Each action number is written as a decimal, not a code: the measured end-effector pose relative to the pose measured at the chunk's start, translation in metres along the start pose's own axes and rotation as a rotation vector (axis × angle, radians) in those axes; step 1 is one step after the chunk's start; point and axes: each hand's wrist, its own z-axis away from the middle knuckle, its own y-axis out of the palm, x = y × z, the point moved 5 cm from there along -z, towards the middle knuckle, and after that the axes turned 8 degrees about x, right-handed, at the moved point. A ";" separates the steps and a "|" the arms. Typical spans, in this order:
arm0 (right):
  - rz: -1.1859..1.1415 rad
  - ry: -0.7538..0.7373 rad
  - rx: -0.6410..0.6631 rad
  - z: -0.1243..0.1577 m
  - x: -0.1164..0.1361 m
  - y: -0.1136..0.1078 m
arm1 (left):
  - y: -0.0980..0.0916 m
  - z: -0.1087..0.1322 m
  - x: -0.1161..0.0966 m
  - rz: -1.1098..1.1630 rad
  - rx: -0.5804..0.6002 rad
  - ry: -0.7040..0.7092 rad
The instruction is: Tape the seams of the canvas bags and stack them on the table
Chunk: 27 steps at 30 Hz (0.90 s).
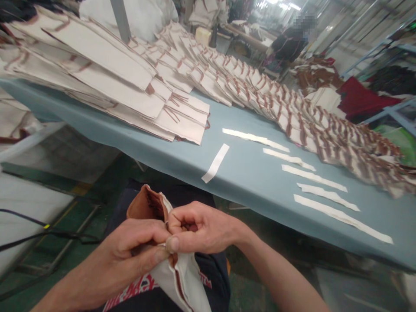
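Note:
In front of my body I hold a cream fabric piece with brown edging and a brown lining; it looks like a sewn bag, its top end gaping. My left hand pinches its edge between thumb and fingers. Right beside it, my right hand is closed on the same edge, the thumbs nearly touching. Whatever small part lies between the fingertips is hidden. The lower end of the piece hangs down over my dark clothing.
A blue-covered table runs across the view. Stacked cream pieces with brown trim lie at its left, and long overlapping rows along its back. Several white strips lie near its front. A person is in the background.

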 end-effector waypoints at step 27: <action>0.426 0.099 -0.046 0.003 0.034 -0.018 | 0.007 -0.002 0.020 -0.219 -0.335 -0.089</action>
